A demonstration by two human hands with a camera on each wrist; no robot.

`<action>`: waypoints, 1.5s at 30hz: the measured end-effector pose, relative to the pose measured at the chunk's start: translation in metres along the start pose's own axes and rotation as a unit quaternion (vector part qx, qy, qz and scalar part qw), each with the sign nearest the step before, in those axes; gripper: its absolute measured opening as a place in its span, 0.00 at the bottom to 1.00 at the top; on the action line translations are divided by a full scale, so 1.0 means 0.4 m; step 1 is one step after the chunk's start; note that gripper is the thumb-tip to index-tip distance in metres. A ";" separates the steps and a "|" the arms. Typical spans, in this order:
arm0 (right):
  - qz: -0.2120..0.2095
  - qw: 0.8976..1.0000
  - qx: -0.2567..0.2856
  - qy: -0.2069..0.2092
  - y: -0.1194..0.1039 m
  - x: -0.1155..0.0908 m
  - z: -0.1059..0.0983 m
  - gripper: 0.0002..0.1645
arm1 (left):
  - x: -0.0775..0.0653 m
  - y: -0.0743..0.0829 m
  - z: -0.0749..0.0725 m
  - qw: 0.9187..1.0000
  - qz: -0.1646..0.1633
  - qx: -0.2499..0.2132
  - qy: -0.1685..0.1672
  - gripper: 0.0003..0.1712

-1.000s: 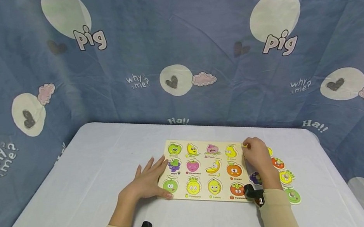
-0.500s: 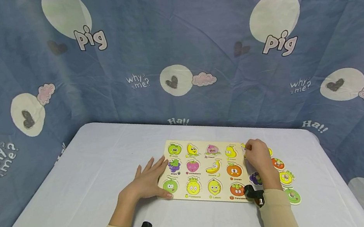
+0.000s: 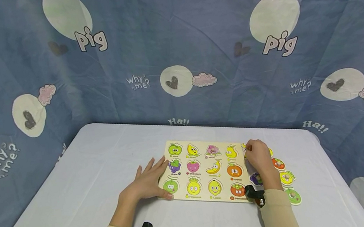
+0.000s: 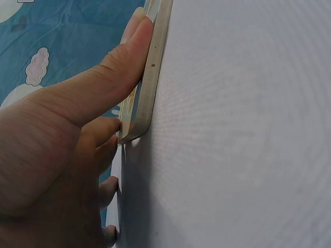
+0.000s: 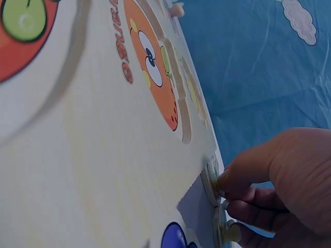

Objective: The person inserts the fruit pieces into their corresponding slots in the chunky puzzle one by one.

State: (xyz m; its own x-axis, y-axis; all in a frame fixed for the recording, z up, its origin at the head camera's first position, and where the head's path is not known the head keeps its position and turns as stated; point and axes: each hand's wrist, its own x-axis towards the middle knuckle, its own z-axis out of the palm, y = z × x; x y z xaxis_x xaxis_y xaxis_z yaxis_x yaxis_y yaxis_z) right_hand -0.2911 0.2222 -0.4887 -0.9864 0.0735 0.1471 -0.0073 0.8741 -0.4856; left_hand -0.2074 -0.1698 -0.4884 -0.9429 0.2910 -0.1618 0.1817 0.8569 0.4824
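Observation:
A wooden fruit puzzle board (image 3: 203,179) lies on the white table, with fruit pictures in rows. My left hand (image 3: 148,181) is spread at its left edge, fingertips and thumb on the board. In the left wrist view the thumb (image 4: 114,72) presses on the board's near edge (image 4: 150,88). Just right of the board, my right hand (image 3: 258,155) pinches the small knob of a yellow puzzle piece (image 3: 244,150) that the fingers partly hide. The right wrist view shows that piece (image 5: 210,183) low beside the board, thumb and finger at its knob.
Several loose knobbed pieces lie right of the board: a grape piece (image 3: 256,179), a red piece (image 3: 278,163), a pineapple piece (image 3: 286,177) and a round green piece (image 3: 293,195). Another piece is partly under the right wrist. A blue patterned cloth (image 3: 171,44) hangs behind the table.
Over the last second my right hand has shifted slightly right and down from the board's upper right corner, and more of the yellow piece shows. My left hand stays still.

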 end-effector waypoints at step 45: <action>-0.020 1.000 0.023 -0.006 -0.023 -0.029 -0.021 0.09 | 0.018 -0.029 0.020 1.000 0.015 -0.002 0.004 0.77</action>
State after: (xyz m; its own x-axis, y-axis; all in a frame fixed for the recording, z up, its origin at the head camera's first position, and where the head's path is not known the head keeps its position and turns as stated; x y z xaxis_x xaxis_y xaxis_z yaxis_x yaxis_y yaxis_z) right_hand -0.2783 0.2176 -0.4785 -0.9872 0.0325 0.1561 -0.0541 0.8529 -0.5193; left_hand -0.2142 -0.1741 -0.5023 -0.9392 0.3130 -0.1410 0.2085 0.8464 0.4900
